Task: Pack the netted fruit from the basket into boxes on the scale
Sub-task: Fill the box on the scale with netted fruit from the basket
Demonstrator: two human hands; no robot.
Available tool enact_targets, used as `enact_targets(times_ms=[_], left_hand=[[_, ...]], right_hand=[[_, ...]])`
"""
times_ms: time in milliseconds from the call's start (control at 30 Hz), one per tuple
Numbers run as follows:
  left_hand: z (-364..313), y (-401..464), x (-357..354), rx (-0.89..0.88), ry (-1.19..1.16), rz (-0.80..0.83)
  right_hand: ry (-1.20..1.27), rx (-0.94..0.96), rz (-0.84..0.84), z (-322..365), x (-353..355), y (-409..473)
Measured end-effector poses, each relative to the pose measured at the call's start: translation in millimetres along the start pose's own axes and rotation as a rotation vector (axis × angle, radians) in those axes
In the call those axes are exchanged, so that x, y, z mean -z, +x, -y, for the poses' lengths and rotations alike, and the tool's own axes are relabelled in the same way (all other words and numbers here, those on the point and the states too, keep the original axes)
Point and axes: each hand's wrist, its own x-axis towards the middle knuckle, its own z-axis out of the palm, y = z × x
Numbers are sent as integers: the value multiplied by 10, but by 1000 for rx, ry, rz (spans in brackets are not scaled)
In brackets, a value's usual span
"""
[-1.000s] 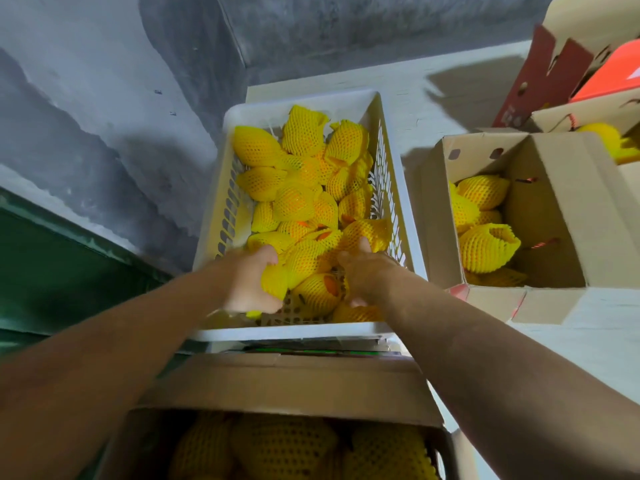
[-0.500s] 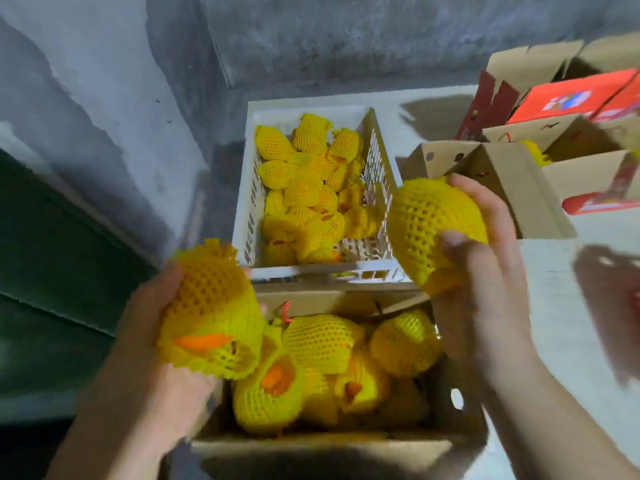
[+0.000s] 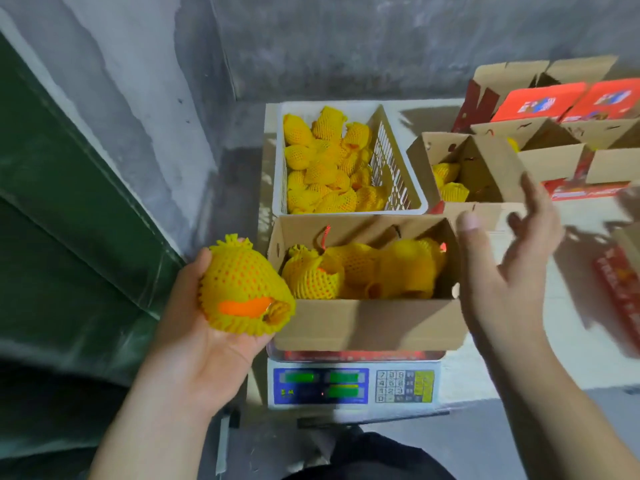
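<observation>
Netted fruit (image 3: 242, 289) lay gripped in the left hand (image 3: 204, 327) at lower left, seemingly awaiting the box (image 3: 367, 323), while the right hand (image 3: 509, 268) hung released.

The light is fairly bright but uneven, falling from above and leaving the grey wall beyond the left hand (image 3: 207, 327) dim, while the pale tabletop (image 3: 571, 216) past the right hand (image 3: 502, 271) looks washed out. The right hand is smeared by motion blur, and a soft, blurred shadow lies on the tabletop just to its right. The wide lens bends straight lines near the frame edges, and the netted fruit (image 3: 242, 289) in the left hand appears sharp and saturated.
</observation>
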Motion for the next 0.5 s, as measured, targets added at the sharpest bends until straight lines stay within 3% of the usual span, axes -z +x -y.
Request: enact_targets(times_ms=[100, 233, 500], left_hand=[[-6, -73, 49, -29, 17, 88], [61, -219, 88, -12, 28, 56], [72, -468, 195, -32, -18, 48]], right_hand=[[3, 87, -73, 26, 98, -86], [150, 87, 65, 208, 82, -360], [220, 105, 235, 346, 20, -676]])
